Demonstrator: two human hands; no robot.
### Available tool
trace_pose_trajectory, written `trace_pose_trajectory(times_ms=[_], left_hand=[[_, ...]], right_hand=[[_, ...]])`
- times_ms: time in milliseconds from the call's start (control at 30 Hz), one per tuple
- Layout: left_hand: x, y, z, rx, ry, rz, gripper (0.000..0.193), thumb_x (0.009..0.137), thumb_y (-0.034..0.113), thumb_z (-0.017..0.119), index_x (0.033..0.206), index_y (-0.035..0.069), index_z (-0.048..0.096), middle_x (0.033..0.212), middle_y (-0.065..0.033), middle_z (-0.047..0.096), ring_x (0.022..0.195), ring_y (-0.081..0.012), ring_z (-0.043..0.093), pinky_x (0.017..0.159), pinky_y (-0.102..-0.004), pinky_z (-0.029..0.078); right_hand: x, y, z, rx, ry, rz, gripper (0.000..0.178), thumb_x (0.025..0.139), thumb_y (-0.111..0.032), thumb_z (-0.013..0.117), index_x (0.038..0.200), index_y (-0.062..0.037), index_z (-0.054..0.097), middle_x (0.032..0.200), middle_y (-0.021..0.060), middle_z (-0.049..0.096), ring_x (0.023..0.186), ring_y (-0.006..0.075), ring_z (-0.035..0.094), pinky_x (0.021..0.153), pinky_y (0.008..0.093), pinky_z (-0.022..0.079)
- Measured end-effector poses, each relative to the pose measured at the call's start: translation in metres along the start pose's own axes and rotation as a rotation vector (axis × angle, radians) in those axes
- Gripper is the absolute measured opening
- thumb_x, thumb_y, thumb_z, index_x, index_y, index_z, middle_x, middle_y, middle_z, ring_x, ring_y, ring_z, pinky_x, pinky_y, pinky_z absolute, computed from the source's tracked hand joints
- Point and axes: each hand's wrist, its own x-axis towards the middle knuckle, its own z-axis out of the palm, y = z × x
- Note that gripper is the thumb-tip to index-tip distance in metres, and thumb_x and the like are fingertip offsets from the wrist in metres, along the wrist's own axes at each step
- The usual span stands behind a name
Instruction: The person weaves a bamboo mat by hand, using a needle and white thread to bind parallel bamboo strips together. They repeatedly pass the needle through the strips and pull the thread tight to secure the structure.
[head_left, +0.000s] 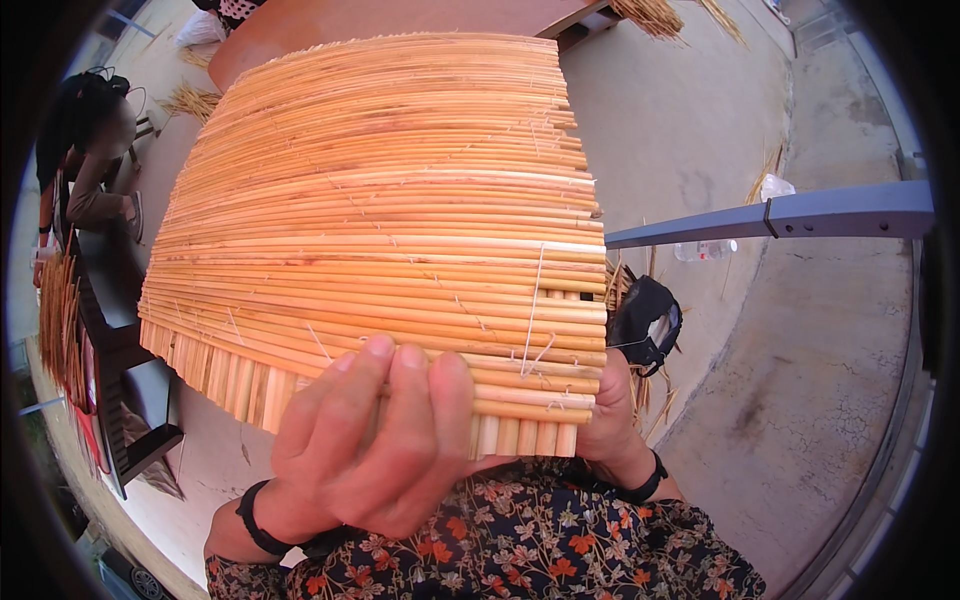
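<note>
A large mat of golden reed stalks (pixel 390 215) fills the middle of the view, its stalks lying crosswise and bound with white thread (pixel 533 310). Beneath it, a second layer of stalks (pixel 225 380) running the other way shows along the near edge. My left hand (pixel 385 440) grips that near edge, fingers bent over the top stalks; its thumb is hidden. At the near right corner, my right hand (pixel 608 425) holds the mat's edge from the side, most of its fingers concealed behind the stalks. Several loose thread ends stick up near this corner.
A blue-grey metal bar (pixel 840 212) reaches in from the right. Below it are a plastic bottle (pixel 705 249), a black strap-like object (pixel 645 322) and scattered reeds. A brown table (pixel 300 45) stands beyond the mat. At left, a person (pixel 90 150) sits near a dark bench (pixel 110 290) with reed bundles.
</note>
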Motion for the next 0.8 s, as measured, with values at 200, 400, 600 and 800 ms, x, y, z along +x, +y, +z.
trace_pose_trajectory(times_ms=[200, 400, 600, 800], left_hand=[[0.000, 0.000, 0.000, -0.012, -0.011, 0.002, 0.043, 0.103, 0.046, 0.055, 0.103, 0.008, 0.075, 0.098, -0.0054, 0.068, 0.089, -0.0244, 0.069, 0.076, -0.0328, 0.055], [-0.002, 0.001, 0.001, -0.040, -0.030, 0.049, 0.057, 0.096, 0.052, 0.066, 0.112, -0.002, 0.073, 0.105, -0.0128, 0.070, 0.094, -0.0313, 0.071, 0.072, -0.0382, 0.052], [-0.002, 0.000, 0.007, 0.020, -0.020, 0.066, 0.040, 0.101, 0.044, 0.060, 0.105, 0.007, 0.075, 0.098, -0.0057, 0.068, 0.090, -0.0248, 0.069, 0.073, -0.0332, 0.055], [-0.008, 0.007, 0.022, 0.038, 0.049, 0.031, 0.037, 0.097, 0.041, 0.064, 0.104, 0.007, 0.075, 0.096, -0.0059, 0.068, 0.088, -0.0245, 0.070, 0.075, -0.0333, 0.055]], right_hand=[[-0.002, -0.005, 0.001, 0.048, 0.027, 0.094, 0.022, 0.103, -0.007, 0.061, 0.119, 0.0051, 0.072, 0.083, 0.0042, 0.071, 0.060, 0.0047, 0.058, 0.052, 0.0216, 0.044], [-0.011, -0.018, -0.002, 0.032, 0.029, 0.314, 0.028, 0.106, -0.008, 0.056, 0.130, 0.0016, 0.067, 0.094, 0.0014, 0.072, 0.069, 0.0027, 0.058, 0.058, 0.0201, 0.046], [-0.010, -0.015, 0.004, 0.257, 0.054, 0.366, 0.044, 0.107, -0.012, 0.053, 0.149, -0.0010, 0.046, 0.117, 0.0076, 0.068, 0.082, 0.0091, 0.063, 0.064, 0.0225, 0.049], [-0.007, -0.018, 0.000, 0.352, 0.060, 0.335, 0.118, 0.088, -0.081, 0.057, 0.160, 0.0014, 0.015, 0.147, 0.0192, 0.050, 0.110, 0.0220, 0.064, 0.072, 0.0334, 0.058]])
